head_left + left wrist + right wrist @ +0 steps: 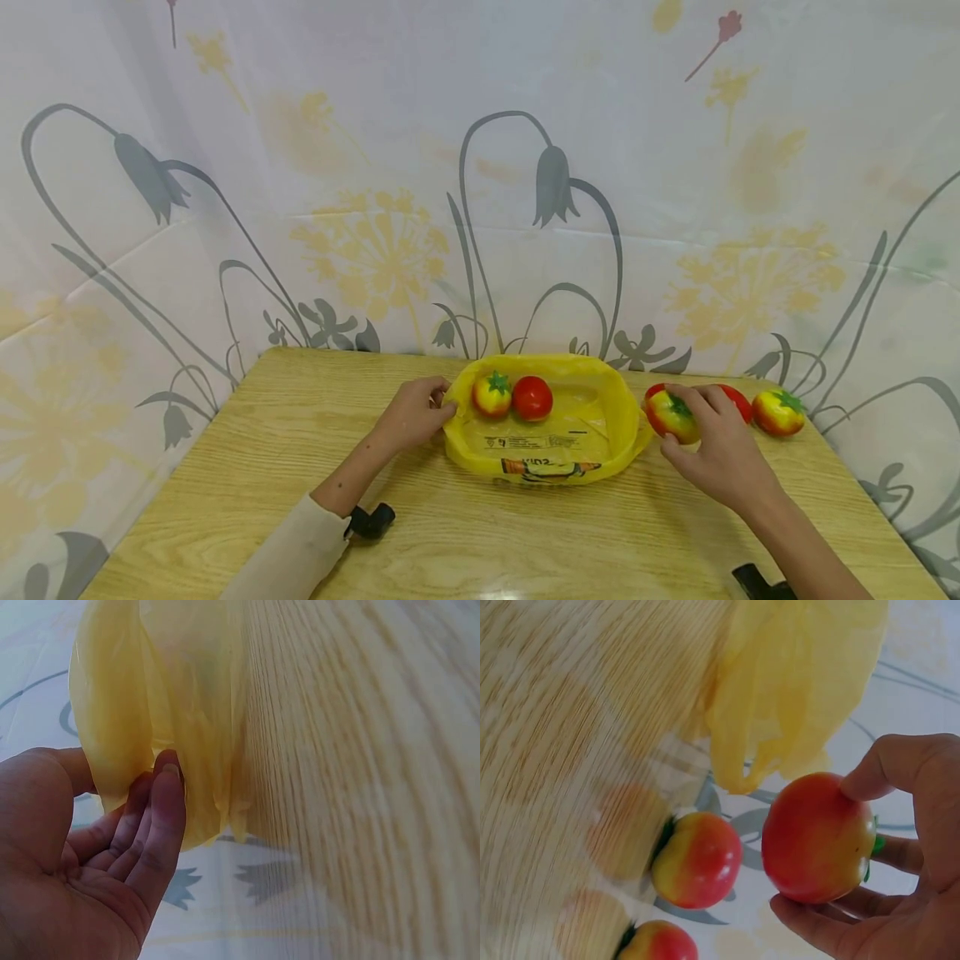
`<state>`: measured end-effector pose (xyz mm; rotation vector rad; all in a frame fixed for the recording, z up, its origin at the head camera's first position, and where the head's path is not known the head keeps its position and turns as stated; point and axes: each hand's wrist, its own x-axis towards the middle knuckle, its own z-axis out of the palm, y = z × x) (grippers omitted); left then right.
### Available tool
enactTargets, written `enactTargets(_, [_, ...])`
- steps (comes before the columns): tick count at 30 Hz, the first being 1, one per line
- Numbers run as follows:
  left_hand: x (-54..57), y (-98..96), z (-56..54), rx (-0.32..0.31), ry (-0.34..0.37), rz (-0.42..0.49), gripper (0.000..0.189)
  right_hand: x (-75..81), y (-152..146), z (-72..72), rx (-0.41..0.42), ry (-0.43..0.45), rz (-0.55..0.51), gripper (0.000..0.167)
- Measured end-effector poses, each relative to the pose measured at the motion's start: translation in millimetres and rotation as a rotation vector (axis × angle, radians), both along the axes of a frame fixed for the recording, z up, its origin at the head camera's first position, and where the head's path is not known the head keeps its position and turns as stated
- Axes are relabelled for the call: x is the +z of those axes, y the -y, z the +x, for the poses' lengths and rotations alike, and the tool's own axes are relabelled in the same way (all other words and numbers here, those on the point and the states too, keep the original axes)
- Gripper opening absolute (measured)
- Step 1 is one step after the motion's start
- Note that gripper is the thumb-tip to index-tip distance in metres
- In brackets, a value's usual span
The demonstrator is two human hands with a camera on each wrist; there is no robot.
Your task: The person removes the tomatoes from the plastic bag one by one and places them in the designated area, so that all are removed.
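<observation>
My left hand [415, 412] pinches the left rim of a yellow plastic bag [618, 400], which lies spread with its mouth up. The left wrist view shows the thumb behind the thin film [112, 697] and the fingers in front. Inside the bag, at its left, sit a yellow-red tomato [491, 398] with a green top and a plain red tomato [532, 399]. Just right of the bag, my right hand [720, 450] grips another yellow-red tomato [817, 836] between thumb and fingers. In the right wrist view this tomato is raised off the tabletop.
Beyond the right hand, a red tomato [738, 402] is partly hidden, and a yellow-red tomato [778, 412] lies farther right on the wooden table [450, 542]. A flower-patterned curtain [375, 167] hangs behind the table's back edge. Black wrist mounts [372, 522] are worn on both arms.
</observation>
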<state>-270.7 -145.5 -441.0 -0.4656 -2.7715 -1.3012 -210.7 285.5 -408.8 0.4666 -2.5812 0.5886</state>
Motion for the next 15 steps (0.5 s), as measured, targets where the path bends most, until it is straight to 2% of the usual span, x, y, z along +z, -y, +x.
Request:
enactTargets(4, [-0.1, 0.1, -0.3, -0.003, -0.011, -0.009, 0.009, 0.1, -2.5, -0.6, -0.009, 0.032, 0.012, 0.063])
enactTargets(15, [0.7, -0.3, 0.0, -0.013, -0.022, -0.008, 0.009, 0.9, -5.8, -0.5, -0.056, 0.192, 0.059, 0.059])
